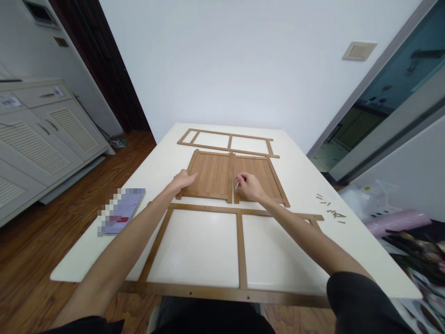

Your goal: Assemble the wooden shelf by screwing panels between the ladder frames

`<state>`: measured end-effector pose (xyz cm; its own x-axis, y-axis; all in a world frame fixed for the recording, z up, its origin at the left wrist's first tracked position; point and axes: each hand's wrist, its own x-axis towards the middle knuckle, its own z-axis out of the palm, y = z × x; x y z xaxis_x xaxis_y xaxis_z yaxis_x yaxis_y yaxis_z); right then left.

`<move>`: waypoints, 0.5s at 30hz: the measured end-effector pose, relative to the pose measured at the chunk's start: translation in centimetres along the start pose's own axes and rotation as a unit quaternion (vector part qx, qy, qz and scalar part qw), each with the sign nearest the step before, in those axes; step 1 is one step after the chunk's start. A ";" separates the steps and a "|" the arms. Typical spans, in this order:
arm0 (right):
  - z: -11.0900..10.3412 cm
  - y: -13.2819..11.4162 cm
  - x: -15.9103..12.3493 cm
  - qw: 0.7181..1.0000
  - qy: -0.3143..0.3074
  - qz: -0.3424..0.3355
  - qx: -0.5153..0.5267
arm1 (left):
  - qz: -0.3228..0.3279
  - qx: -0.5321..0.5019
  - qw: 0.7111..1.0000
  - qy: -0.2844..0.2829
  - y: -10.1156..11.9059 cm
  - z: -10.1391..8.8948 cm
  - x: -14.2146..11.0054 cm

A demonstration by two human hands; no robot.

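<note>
Two brown slatted wooden panels lie side by side mid-table, a narrow gap between them at the near end. My left hand grips the outer edge of the left panel, thumb on top. Over the inner edge of the right panel, my right hand is closed in a pinch on a thin pale rod, whose exact kind is too small to tell. Nearer me lies a wooden frame with crossbars, partly covered by my right forearm. A second wooden frame lies beyond the panels.
Everything lies on a white table against a white wall. Several small screws or bolts are scattered at the right. A purple booklet, partly pixelated, lies at the left edge. A pink roll and clutter stand beyond the right edge.
</note>
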<state>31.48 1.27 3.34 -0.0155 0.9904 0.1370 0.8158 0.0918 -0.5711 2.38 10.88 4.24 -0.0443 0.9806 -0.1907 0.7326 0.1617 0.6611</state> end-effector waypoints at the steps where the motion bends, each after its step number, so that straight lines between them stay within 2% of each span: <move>1: 0.9 -0.5 0.6 0.999 0.003 0.024 0.025 | -0.003 -0.010 1.000 -0.001 -0.1 0.0 -0.1; 4: 2.9 -1.9 1.8 0.992 0.009 0.083 0.094 | -0.010 -0.035 0.999 0.005 -0.8 0.2 -0.5; 6: 3.6 -2.4 2.0 0.985 0.010 0.111 0.135 | -0.014 -0.058 0.998 0.014 -1.3 0.4 -0.6; 10: 3.8 -2.5 2.2 0.968 0.003 0.159 0.196 | -0.022 -0.109 0.994 0.021 -1.9 0.7 -0.6; 15: 3.8 -1.7 2.7 0.945 -0.005 0.199 0.260 | -0.033 -0.184 0.982 -0.005 -1.9 0.3 0.0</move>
<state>27.81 4.23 1.60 0.2252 0.9577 -0.1789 0.3642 -0.2531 -0.8963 1.24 10.55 2.75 -0.0744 0.9659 -0.2479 0.4327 0.2552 0.8646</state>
